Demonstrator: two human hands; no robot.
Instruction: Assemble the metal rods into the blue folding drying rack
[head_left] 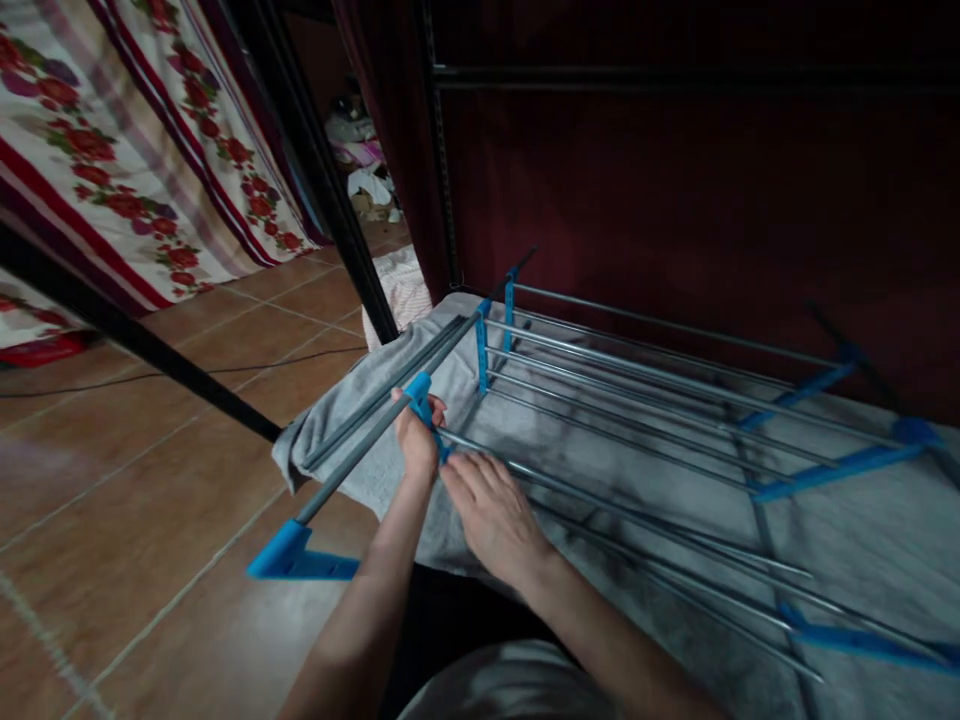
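A rack of thin metal rods [600, 355] and blue plastic brackets lies across a grey cloth [345, 430]. My left hand [420, 430] is wrapped round a blue bracket [418, 388] on the long grey pole [356, 455] at the rack's left side. Just right of it, my right hand [491, 500] lies with fingers stretched out over a metal rod's end and the bracket's lower tip. Another blue bracket [292, 555] sits at the pole's near end, touched by neither hand. More blue brackets [840, 475] join the rods at the right.
Black metal frame bars [322, 170] rise at the left and cross behind the rack. A dark red curtain [637, 200] hangs at the back, a floral curtain [150, 150] at the upper left. A thin cable [225, 371] crosses the tiled floor [150, 480].
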